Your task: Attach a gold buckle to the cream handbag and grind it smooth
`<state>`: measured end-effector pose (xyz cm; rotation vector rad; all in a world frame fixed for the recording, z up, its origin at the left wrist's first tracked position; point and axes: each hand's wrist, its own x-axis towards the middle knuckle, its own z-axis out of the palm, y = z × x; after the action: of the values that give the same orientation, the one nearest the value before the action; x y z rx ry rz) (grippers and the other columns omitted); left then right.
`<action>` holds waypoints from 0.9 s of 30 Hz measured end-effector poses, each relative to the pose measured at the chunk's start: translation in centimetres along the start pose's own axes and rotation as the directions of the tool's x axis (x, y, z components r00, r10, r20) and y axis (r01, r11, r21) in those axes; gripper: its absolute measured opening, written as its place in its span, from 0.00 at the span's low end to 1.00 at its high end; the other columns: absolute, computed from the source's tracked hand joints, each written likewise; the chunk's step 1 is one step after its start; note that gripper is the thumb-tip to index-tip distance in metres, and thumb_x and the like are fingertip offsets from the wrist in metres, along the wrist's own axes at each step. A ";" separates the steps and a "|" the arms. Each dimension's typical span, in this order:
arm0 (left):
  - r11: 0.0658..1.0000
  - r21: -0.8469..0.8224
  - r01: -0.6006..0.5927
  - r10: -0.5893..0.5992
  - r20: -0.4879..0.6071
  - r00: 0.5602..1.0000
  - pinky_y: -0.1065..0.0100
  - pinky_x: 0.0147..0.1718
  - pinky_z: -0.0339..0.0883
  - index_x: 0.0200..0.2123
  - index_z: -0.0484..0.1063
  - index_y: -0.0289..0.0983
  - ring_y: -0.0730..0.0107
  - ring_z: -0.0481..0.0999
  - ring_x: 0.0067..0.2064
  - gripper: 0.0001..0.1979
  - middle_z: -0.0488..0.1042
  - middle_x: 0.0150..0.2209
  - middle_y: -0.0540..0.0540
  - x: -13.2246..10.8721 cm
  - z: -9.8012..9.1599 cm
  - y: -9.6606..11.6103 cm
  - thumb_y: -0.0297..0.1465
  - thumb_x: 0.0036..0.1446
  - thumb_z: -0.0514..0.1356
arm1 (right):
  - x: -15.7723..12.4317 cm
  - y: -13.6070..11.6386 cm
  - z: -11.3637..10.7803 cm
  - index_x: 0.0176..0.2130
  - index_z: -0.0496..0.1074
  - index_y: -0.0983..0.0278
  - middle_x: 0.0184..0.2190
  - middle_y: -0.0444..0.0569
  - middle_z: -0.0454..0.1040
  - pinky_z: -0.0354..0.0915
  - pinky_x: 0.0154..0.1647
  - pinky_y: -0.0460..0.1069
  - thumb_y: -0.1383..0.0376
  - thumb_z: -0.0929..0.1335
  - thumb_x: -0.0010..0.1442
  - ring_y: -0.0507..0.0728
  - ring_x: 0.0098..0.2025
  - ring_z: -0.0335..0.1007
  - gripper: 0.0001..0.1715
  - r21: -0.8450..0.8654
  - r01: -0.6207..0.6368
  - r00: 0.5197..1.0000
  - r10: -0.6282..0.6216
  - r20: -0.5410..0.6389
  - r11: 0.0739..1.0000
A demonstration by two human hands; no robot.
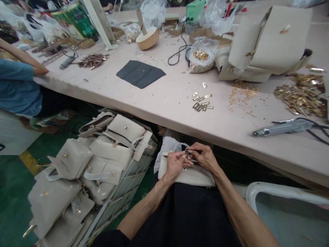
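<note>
At near centre, bag (196,176) likely light, pliant. Left hand (176,165), right hand (204,156): grip pinched on frame (186,151) (probably stiff, slick; edges best).

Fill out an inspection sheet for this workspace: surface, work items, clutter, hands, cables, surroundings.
Surface: pale table, dark specks scattered on it.
Work items: a cream handbag on the person's lap; a small metal piece above it.
Clutter: loose metal frames, a heap of gold parts, a dark sheet and an electric screwdriver on the table.
Hands: right hand pinches the metal piece; left hand has its fingertips at it, grip unclear.
Cables: black cord at the screwdriver; another cable looped farther back.
Surroundings: crate heaped with handbags at left; white tub at right; someone's blue sleeve at far left.
</note>
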<state>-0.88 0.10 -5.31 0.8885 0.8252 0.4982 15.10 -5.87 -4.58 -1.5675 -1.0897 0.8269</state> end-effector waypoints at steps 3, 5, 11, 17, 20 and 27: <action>1.000 -0.004 -0.007 0.007 0.003 1.000 0.71 0.27 0.76 0.44 0.81 0.27 0.63 0.83 0.28 0.21 0.82 0.35 0.36 -0.1 0.0 0.1 0.39 0.53 0.69 | 0.1 -0.1 0.0 0.39 0.83 0.62 0.35 0.53 0.79 0.70 0.32 0.50 0.64 0.69 0.61 0.57 0.32 0.75 0.11 0.009 -0.013 1.000 0.013 0.015 1.000; 1.000 -0.002 -0.012 0.012 0.002 1.000 0.71 0.27 0.76 0.44 0.81 0.27 0.62 0.84 0.28 0.21 0.82 0.34 0.36 -0.2 0.1 0.3 0.38 0.53 0.69 | 0.2 -0.1 -0.2 0.39 0.83 0.62 0.34 0.53 0.79 0.70 0.33 0.50 0.64 0.70 0.61 0.57 0.32 0.75 0.11 -0.015 -0.007 1.000 0.008 0.021 1.000; 1.000 0.023 -0.013 0.014 -0.021 1.000 0.69 0.27 0.77 0.42 0.81 0.27 0.63 0.83 0.27 0.19 0.81 0.32 0.37 -0.3 0.2 0.2 0.38 0.55 0.68 | 0.4 0.0 -0.3 0.38 0.83 0.63 0.35 0.52 0.80 0.71 0.36 0.51 0.59 0.72 0.60 0.59 0.34 0.76 0.11 -0.014 -0.049 0.996 0.050 0.080 0.999; 0.971 0.208 -0.119 0.123 -0.005 0.992 0.68 0.30 0.79 0.48 0.79 0.31 0.63 0.83 0.30 0.16 0.82 0.36 0.40 -0.9 0.9 0.1 0.33 0.59 0.63 | 0.4 -0.3 0.2 0.36 0.83 0.65 0.32 0.53 0.80 0.71 0.33 0.51 0.56 0.74 0.58 0.59 0.32 0.76 0.14 0.056 -0.098 0.995 0.097 0.020 0.994; 0.942 0.291 -0.164 0.170 0.004 0.985 0.68 0.31 0.78 0.50 0.78 0.33 0.64 0.83 0.30 0.16 0.83 0.35 0.42 -1.3 1.2 0.1 0.31 0.60 0.62 | 0.4 -0.4 0.2 0.36 0.83 0.64 0.33 0.53 0.80 0.70 0.35 0.51 0.57 0.74 0.58 0.59 0.33 0.76 0.13 0.028 -0.068 0.998 0.068 0.001 0.997; 0.944 0.296 -0.143 0.151 -0.002 0.989 0.65 0.33 0.79 0.50 0.79 0.34 0.61 0.83 0.30 0.15 0.82 0.32 0.42 -1.4 1.3 -0.2 0.30 0.61 0.61 | 0.1 -0.4 0.4 0.36 0.83 0.64 0.32 0.53 0.80 0.69 0.34 0.51 0.58 0.73 0.59 0.59 0.33 0.76 0.11 -0.005 -0.039 0.999 0.038 -0.018 0.999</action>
<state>-0.68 -1.52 -4.42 1.2295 0.8734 0.5244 14.71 -5.63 -4.33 -1.6019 -1.0524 0.8347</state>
